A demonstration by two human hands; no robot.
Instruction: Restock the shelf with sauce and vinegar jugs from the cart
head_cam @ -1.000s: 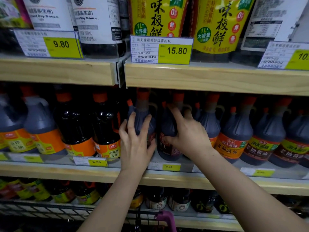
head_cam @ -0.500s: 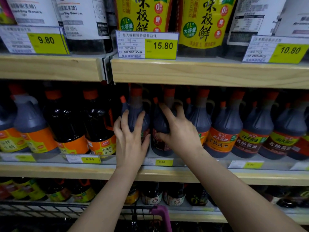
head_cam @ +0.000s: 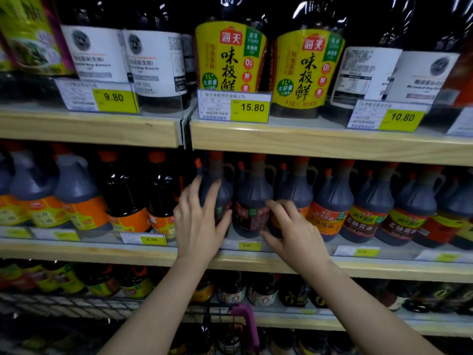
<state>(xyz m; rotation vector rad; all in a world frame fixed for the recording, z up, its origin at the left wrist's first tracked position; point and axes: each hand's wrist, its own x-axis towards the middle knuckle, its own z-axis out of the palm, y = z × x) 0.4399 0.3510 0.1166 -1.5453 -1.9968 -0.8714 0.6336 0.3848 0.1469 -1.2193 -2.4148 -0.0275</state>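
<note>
Fingers [head_cam: 204, 193] of both hands splayed against jugs [head_cam: 252, 198].

One head-worn view faces the shelf [head_cam: 307, 142] straight on from close range, angled slightly downward, with both forearms reaching in from below.

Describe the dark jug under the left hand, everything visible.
The jug is dark, plastic-looking, with an orange cap, a side handle and a mostly hidden red label. It stands upright on the middle shelf, leftmost in its row of similar jugs. The left hand lies open against its front with fingers spread.
</note>
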